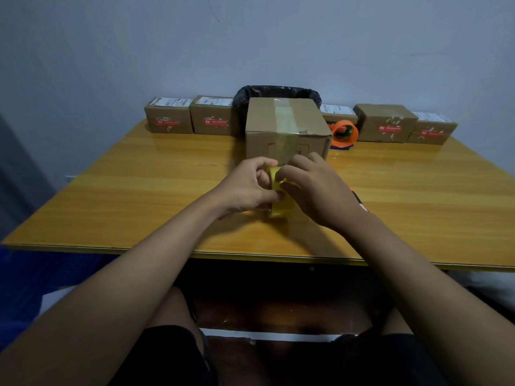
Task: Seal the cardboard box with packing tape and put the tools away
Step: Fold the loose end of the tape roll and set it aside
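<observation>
A brown cardboard box (287, 129) stands in the middle of the wooden table (139, 196), with a strip of clear tape over its top seam and down its near face. Just in front of it a roll of yellowish packing tape (278, 207) stands on edge, held between both hands. My left hand (248, 186) grips the roll from the left, fingers curled over its top. My right hand (317, 188) covers the roll's right side, with the fingertips at its upper rim. An orange tape dispenser (344, 133) sits right of the box.
Several small sealed cardboard parcels (168, 117) line the table's far edge against the wall. A bin with a black bag (278, 93) stands behind the box. A small orange and black tool (361, 201) lies partly hidden under my right wrist.
</observation>
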